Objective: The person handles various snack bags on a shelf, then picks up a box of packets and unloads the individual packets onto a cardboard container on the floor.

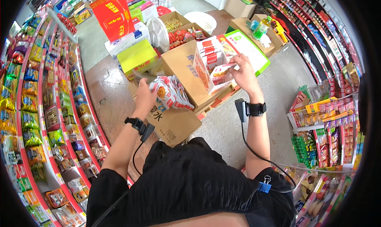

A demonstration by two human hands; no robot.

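My left hand grips the near-left end of a row of white and red snack packets. These packets lean together over an open brown carton, whose printed flap hangs toward me. Between the thumb and fingers of my right hand is the edge of a single snack packet. That packet is at the mouth of a white and red display box, where several more packets stand at the far end. Underneath the display box is a closed brown cardboard carton.
Yellow-green and red boxes stand beyond the cartons, beside red-wrapped sweets. A green-edged white board lies at right, near a green-liquid bottle. Stocked shelves line the left and right.
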